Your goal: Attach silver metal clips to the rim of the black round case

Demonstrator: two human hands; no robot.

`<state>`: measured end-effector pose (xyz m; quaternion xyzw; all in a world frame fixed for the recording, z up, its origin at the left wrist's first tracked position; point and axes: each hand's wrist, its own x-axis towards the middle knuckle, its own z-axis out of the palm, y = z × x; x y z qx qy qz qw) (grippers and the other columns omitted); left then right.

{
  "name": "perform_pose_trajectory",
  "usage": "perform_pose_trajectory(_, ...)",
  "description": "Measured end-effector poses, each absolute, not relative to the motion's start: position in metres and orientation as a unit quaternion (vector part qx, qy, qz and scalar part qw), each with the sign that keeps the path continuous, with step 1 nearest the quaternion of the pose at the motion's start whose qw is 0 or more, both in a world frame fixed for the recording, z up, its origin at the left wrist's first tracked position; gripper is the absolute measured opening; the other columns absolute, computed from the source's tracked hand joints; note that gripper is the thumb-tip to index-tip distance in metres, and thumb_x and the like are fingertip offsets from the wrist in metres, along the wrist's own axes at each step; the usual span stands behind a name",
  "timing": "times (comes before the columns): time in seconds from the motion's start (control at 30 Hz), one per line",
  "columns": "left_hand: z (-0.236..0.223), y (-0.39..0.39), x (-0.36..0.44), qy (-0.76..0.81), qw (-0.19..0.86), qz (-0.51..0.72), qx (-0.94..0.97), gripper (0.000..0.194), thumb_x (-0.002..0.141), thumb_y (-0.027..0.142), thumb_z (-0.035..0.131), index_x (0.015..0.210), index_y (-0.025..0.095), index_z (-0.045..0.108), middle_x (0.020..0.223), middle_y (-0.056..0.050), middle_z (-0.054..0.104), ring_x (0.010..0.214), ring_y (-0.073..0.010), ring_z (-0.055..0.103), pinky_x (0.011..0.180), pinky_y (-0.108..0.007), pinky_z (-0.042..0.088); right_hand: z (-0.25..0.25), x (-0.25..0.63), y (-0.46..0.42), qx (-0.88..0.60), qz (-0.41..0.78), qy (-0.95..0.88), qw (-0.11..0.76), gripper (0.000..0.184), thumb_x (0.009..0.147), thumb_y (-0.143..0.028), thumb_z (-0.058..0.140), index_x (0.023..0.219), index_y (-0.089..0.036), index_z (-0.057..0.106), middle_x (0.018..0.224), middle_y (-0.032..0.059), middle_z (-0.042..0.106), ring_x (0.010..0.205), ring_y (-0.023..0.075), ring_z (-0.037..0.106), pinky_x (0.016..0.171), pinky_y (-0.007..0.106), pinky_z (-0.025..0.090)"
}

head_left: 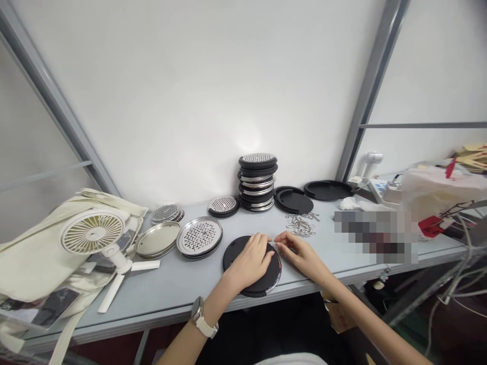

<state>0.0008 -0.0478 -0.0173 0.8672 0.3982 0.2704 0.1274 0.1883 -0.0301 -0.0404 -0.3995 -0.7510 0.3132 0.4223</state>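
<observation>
A round black disc [233, 258] with a shiny metal edge on its right side lies near the table's front edge. My left hand [249, 261] rests over it, fingers bent toward the far right rim, holding it against the table. At that rim, my right hand [299, 253] pinches a small shiny metal clip [273, 244] between thumb and fingers; fingertips partly cover it. Behind my right hand lies a loose pile of wire clips [301, 225]. To the left of the disc sits a perforated metal grater plate [200, 236] on others.
A tall stack of black and metal grater discs [257, 183] stands by the wall. Black round trays [329, 190] lie right of it, metal lids [158, 239] left. A white fan [93, 232] and cream bag [34, 253] occupy the left; a plastic bag [441, 190] stands right.
</observation>
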Motion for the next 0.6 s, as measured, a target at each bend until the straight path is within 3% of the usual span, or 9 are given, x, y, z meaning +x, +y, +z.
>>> perform_pose_trajectory(0.6,-0.0161,-0.0483,0.0006,0.401,0.117,0.259,0.871,0.008,0.096,0.023,0.038,0.097,0.019,0.045,0.104,-0.006,0.05,0.103,-0.0208,0.048,0.094,-0.039,0.044,-0.038,0.1896,-0.0316,-0.371,0.313,-0.781,0.394,0.022,0.093,-0.036,0.046,0.091,-0.02,0.06,0.075,0.0009,0.064,0.07,0.0171,0.059,0.069,0.027,0.046)
